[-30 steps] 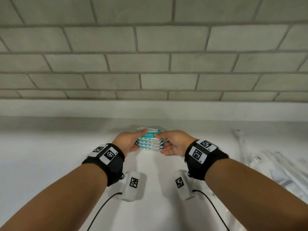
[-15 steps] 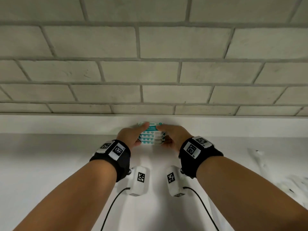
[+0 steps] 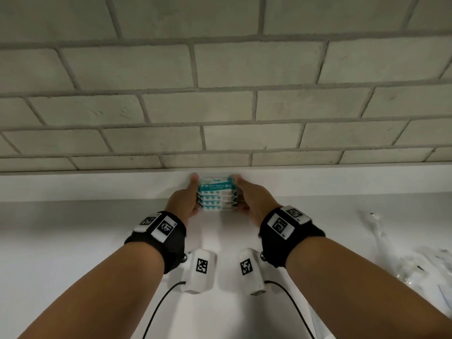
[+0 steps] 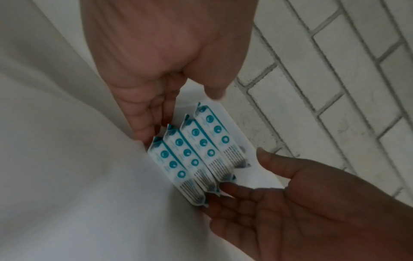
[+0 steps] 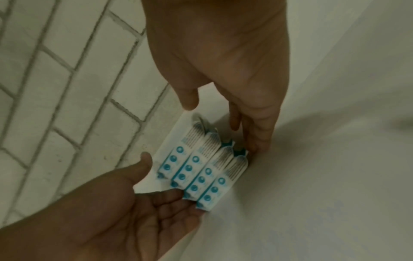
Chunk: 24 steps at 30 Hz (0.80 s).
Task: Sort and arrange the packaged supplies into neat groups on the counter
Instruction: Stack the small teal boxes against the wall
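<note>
Your left hand (image 3: pixel 184 204) and right hand (image 3: pixel 254 201), fingers nearly straight, press the two ends of the stack (image 3: pixel 217 197) of four teal-and-white packs, which stands on the counter (image 3: pixel 73 241) against the back ledge (image 3: pixel 97 184), with bare counter on its left and loose wrappers (image 3: pixel 415 265) far right.
</note>
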Each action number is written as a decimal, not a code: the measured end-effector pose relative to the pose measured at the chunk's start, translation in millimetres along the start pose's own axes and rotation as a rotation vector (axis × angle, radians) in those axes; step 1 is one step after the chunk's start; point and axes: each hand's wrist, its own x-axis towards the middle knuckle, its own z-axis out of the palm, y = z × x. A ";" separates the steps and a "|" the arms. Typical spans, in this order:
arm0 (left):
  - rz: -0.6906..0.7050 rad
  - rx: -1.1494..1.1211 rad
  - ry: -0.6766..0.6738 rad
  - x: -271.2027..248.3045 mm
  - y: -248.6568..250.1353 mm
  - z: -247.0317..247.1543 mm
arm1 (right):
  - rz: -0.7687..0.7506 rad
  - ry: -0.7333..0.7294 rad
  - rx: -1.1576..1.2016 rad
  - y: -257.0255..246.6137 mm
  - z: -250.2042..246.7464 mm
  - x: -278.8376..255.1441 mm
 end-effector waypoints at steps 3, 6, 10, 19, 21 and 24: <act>-0.065 -0.191 -0.036 -5.6 -3.9 1.6 | 0.017 -0.006 0.016 4.8 9.8 -2.3; -0.061 -0.192 -0.049 -5.1 -10.1 2.6 | 0.030 -0.008 -0.033 9.4 22.1 -0.6; -0.034 -0.189 -0.041 -0.9 -12.2 -1.0 | 0.032 -0.015 -0.044 11.9 29.2 4.1; -0.046 0.207 -0.020 -28.0 -12.3 -25.2 | 0.061 -0.178 -0.453 -20.2 -31.4 -58.4; -0.043 0.306 -0.040 -50.2 -16.2 -31.8 | 0.074 -0.275 -0.631 -28.9 -78.8 -93.9; 0.080 0.332 0.030 -88.3 -17.5 -29.1 | 0.037 -0.231 -0.939 -42.0 -146.1 -142.1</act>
